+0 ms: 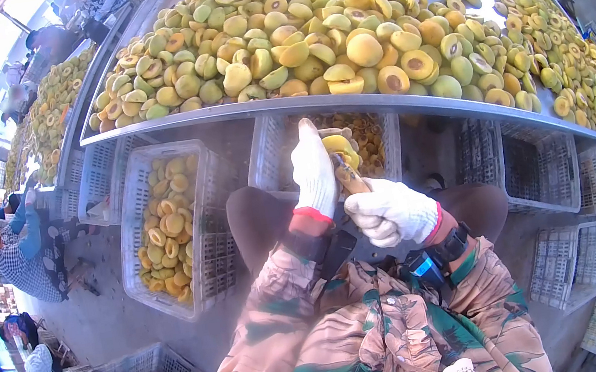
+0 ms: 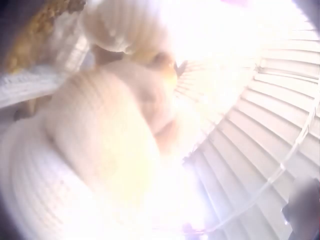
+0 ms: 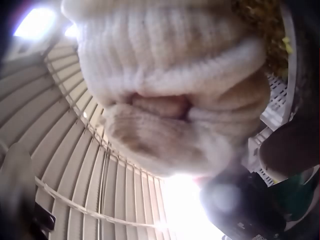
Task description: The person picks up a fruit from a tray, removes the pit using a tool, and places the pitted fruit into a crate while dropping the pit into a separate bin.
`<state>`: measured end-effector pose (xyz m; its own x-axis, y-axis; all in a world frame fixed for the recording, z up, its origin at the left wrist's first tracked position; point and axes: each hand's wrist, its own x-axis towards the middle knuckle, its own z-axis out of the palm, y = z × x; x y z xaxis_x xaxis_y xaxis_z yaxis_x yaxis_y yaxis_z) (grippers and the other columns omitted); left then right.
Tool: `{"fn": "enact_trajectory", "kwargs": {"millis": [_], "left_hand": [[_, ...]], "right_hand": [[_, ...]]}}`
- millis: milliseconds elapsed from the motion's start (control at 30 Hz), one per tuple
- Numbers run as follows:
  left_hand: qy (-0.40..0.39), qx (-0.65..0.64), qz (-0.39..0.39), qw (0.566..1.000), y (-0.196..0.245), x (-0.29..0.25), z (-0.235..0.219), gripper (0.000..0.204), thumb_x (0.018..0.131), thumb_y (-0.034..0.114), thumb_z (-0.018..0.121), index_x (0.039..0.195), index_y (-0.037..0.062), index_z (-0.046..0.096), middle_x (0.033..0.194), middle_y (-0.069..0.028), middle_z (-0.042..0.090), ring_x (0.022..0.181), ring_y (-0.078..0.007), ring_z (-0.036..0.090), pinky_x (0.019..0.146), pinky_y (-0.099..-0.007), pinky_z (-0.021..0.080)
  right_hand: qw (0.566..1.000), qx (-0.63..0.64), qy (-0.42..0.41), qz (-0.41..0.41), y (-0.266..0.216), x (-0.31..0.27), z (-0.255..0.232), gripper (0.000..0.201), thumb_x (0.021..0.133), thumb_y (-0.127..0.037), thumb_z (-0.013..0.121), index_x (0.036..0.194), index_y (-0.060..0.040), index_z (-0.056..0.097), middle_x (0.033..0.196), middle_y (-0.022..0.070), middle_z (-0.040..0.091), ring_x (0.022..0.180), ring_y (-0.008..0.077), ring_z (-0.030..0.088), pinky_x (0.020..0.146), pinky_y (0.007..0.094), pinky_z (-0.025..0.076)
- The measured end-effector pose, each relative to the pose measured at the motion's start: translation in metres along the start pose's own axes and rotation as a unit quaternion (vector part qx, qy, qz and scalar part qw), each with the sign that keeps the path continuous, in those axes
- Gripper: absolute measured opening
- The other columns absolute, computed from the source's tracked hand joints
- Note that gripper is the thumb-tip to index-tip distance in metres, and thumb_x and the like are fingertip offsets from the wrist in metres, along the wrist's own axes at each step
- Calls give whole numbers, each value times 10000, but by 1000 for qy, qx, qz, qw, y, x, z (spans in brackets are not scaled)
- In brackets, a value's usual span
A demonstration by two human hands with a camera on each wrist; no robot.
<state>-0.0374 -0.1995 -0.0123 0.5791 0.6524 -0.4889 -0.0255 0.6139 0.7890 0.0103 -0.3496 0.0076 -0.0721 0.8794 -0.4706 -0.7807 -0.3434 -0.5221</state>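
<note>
In the head view, my left hand, in a white knit glove, holds a yellow peach half at its fingers, over a crate below the table edge. My right hand, also gloved, grips a short brown-handled pitting tool, its far end right at the peach. The tool's tip is hidden by the fruit. The left wrist view is washed out, with the gloved left hand filling much of it. Curled glove fingers of the right hand fill the right wrist view.
A metal-edged table heaped with halved peaches stands in front. A white crate of peach halves sits at the left; a crate with orange scraps is under the hands. Other crates stand right. A person sits far left.
</note>
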Motion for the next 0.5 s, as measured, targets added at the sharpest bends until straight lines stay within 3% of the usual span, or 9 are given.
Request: {"fn": "enact_trajectory", "kwargs": {"millis": [67, 167, 200, 300, 333, 367, 433, 467, 500], "left_hand": [[-50, -56, -48, 996, -4, 8, -8, 599, 1018, 513, 363, 951, -6, 654, 800, -129, 677, 668, -251, 649, 568, -384, 538], [54, -132, -39, 989, -1, 33, -16, 565, 1003, 520, 409, 1017, 3, 636, 858, -111, 682, 740, -263, 662, 611, -407, 549], [31, -130, -19, 991, 14, 14, -19, 526, 1001, 490, 435, 1097, 1, 603, 945, -104, 682, 812, -266, 664, 678, -400, 553], [49, 92, 197, 975, 23, 17, -82, 500, 991, 464, 465, 1145, 8, 600, 975, -130, 679, 829, -266, 665, 738, -382, 550], [83, 178, 266, 944, 32, 15, -104, 519, 994, 476, 450, 1150, 9, 615, 972, -135, 682, 831, -258, 667, 756, -376, 549], [150, 220, 274, 924, 47, 14, -130, 538, 985, 492, 458, 1164, 12, 624, 984, -139, 681, 862, -255, 664, 785, -380, 543], [291, 235, 220, 901, 76, 17, -175, 550, 945, 496, 536, 1216, 23, 611, 1042, -152, 667, 960, -267, 649, 859, -400, 523], [403, 428, 252, 769, 88, 18, -180, 553, 895, 469, 609, 1249, 44, 585, 1100, -161, 642, 1036, -291, 612, 902, -415, 498], [491, 591, 262, 585, 101, 16, -180, 590, 845, 442, 681, 1282, 65, 559, 1157, -169, 617, 1112, -316, 575, 945, -430, 474]], "right_hand": [[996, 63, -66, 3, -1, 5, -10, 103, 984, -178, 563, 954, -92, 515, 629, -53, 396, 412, 16, 321, 350, 192, 257], [970, 174, -164, -45, -1, 10, -29, 99, 995, -176, 543, 961, -86, 522, 627, -56, 393, 406, 17, 310, 349, 196, 255], [980, 179, -66, -55, 2, 10, -34, 103, 1007, -175, 519, 971, -78, 524, 623, -59, 391, 400, 20, 297, 358, 203, 242], [986, 53, 157, -37, 14, 26, -60, 146, 967, -160, 556, 834, -137, 500, 602, -62, 388, 407, 39, 309, 392, 225, 243], [986, 60, 155, -31, 13, 25, -61, 164, 955, -153, 564, 811, -147, 486, 601, -62, 392, 411, 43, 316, 395, 229, 248], [985, 68, 154, -24, 12, 21, -59, 185, 943, -147, 571, 788, -158, 472, 600, -61, 396, 414, 48, 323, 398, 233, 252], [985, 43, 164, -22, 12, 19, -63, 174, 950, -151, 570, 810, -154, 467, 616, -55, 412, 426, 51, 338, 408, 239, 266], [984, 47, 172, -23, 11, 21, -61, 151, 955, -141, 564, 828, -131, 483, 610, -60, 397, 419, 45, 322, 402, 231, 257], [982, 53, 180, -22, 11, 22, -57, 131, 960, -131, 558, 846, -108, 499, 604, -65, 381, 411, 39, 306, 395, 222, 248]]}}
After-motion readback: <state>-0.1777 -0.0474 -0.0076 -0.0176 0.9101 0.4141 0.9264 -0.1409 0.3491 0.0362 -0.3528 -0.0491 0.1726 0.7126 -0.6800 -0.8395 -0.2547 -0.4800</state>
